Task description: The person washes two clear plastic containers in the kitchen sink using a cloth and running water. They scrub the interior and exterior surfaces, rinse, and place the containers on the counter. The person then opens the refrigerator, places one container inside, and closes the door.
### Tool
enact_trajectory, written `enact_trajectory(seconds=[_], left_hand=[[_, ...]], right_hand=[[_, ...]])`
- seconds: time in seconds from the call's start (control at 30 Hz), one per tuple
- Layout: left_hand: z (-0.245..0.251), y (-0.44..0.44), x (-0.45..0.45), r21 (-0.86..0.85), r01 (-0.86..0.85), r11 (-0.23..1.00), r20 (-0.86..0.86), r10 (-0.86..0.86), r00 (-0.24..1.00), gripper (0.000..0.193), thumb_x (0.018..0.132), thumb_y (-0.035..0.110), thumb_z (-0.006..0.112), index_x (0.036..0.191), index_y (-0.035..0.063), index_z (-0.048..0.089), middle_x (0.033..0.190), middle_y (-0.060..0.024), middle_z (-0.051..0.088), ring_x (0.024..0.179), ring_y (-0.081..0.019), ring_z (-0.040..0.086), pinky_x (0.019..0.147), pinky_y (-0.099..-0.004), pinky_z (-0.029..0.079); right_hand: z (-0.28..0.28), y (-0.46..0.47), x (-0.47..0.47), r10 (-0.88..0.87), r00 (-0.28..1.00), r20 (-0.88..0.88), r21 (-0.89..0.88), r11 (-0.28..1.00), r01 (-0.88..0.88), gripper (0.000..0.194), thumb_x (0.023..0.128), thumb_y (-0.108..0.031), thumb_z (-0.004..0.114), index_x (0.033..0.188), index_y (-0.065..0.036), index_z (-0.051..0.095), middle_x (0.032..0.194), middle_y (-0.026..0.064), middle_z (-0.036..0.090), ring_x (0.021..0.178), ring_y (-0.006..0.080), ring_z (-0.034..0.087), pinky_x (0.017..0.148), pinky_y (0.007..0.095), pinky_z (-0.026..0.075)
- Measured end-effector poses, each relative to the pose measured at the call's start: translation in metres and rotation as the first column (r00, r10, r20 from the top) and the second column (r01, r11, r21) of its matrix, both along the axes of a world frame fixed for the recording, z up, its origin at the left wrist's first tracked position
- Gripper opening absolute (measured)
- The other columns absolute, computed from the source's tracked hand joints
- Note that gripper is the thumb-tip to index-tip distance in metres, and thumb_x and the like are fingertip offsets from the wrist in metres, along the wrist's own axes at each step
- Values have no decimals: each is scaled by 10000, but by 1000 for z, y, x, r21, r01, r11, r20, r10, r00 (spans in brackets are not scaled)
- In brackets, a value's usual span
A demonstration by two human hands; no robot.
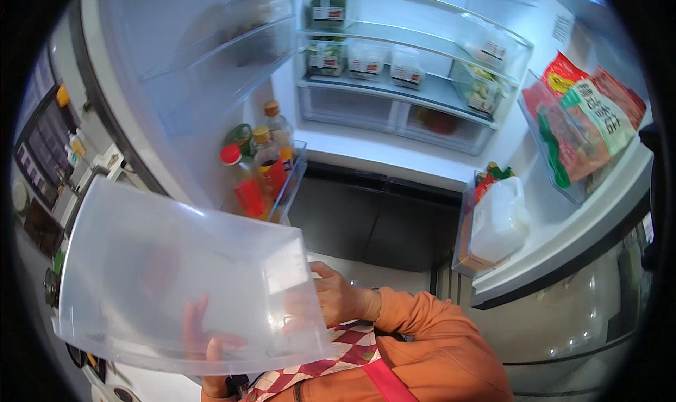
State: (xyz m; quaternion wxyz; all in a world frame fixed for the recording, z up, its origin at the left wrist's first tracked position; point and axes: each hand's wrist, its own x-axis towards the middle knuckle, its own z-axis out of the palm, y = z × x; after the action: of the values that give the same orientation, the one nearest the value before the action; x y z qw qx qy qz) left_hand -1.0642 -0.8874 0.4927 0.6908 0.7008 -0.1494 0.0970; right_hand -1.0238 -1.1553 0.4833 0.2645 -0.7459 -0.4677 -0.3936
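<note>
A large translucent plastic bin (132, 264), like a refrigerator drawer, is tilted up in front of my body and fills the lower left. My right hand (338, 296) grips its right end, with some fingers showing blurred through the wall. My left hand (214, 344) shows through the plastic at the bin's lower edge, its fingers spread against it from behind; exactly how they bear on it is partly hidden. Nothing distinct shows inside the bin. Beyond it stands an open refrigerator with a lit interior and glass shelves (438, 42).
Bottles (272, 164) stand in the left door's lower rack, close beyond the bin. The right door holds food bags (591, 122) and a white jug (496, 219). Labelled clear boxes (406, 69) sit on the shelves above two drawers (348, 108). Dark lower panels (369, 217) front the base.
</note>
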Motion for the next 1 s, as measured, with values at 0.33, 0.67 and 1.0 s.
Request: enact_trajectory(seconds=[0.33, 0.67, 1.0], left_hand=[[52, -196, 26, 147, 417, 897, 267, -441, 857, 638, 814, 407, 625, 1274, 2, 451, 1330, -292, 363, 750, -270, 660, 555, -288, 531], [29, 5, 161, 90, -816, 570, 739, 511, 438, 431, 915, 348, 497, 1185, 12, 508, 1380, -153, 340, 1151, -273, 476, 919, -403, 440], [-21, 19, 328, 247, -230, 941, 279, 158, 947, 1183, 530, 752, 654, 1416, 96, 225, 1464, -124, 208, 1335, -317, 237, 1037, -512, 236]], right_hand=[[-35, -216, -93, -383, 879, -283, 163, 884, 437, 236, 766, -313, 694, 882, -127, 606, 886, 47, 633, 781, 226, 603, 660, 335, 472], [-5, -194, 40, -587, 580, -564, 661, 100, 744, 256, 844, -221, 657, 756, -8, 545, 619, -33, 461, 591, 57, 383, 511, 240, 339], [111, -205, 232, -699, 629, -341, 768, 179, 615, 284, 853, -213, 646, 711, -17, 496, 610, -50, 374, 584, 48, 319, 500, 222, 277]])
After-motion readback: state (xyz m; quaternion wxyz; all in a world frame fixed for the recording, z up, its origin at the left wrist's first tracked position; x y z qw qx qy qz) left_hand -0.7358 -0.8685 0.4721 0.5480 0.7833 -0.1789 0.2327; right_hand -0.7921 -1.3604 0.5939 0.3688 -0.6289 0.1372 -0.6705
